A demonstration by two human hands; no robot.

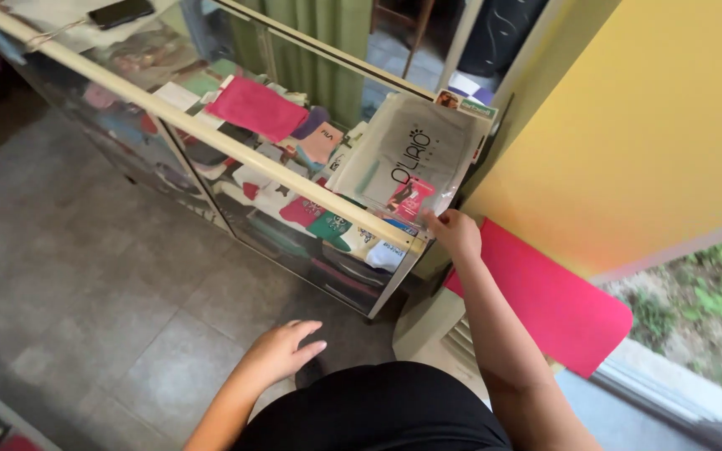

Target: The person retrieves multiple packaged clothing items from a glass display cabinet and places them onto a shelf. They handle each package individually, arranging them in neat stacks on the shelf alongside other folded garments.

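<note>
Clear plastic garment packet (415, 154) on glass display counter (211, 134), held at its near corner.
Right hand (453, 231): fingers pinched on the packet's lower edge, apparently at a pink insert card (411, 197). Left hand (282, 351): empty, fingers loosely extended, over grey tiled floor (68, 250). Folded coloured garments (256, 107) beneath the glass; pink mat (561, 301) beside the counter.

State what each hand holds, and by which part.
The right hand pinches the clear plastic garment packet by its near bottom edge on the glass counter. The left hand holds nothing, fingers loosely extended.
</note>
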